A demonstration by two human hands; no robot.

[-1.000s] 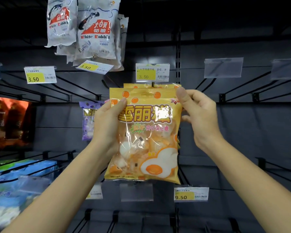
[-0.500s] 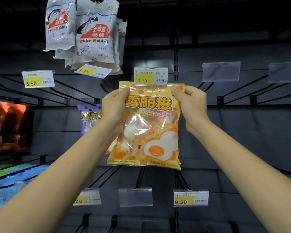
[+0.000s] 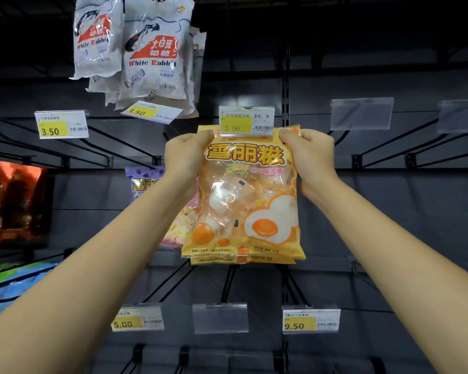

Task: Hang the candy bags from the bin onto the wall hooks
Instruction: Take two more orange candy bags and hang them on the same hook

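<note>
I hold an orange candy bag (image 3: 243, 201) with fried-egg pictures up against the dark wall. My left hand (image 3: 185, 160) pinches its top left corner and my right hand (image 3: 312, 160) pinches its top right corner. A second identical bag shows just behind it at the bottom edge. The bag's top edge sits behind the 3.50 price tag (image 3: 246, 121) at the tip of a wall hook, so the hang hole is hidden. The bin is out of view.
White Rabbit candy bags (image 3: 146, 58) hang at upper left. A purple bag (image 3: 143, 182) hangs behind my left arm. Bare black hooks (image 3: 384, 147) with blank tag holders stick out to the right and below. Dark and blue packs fill the far left.
Both hands have lifted the orange bag up and away toward the wall, so its top edge now sits behind the 3.50 tag.
</note>
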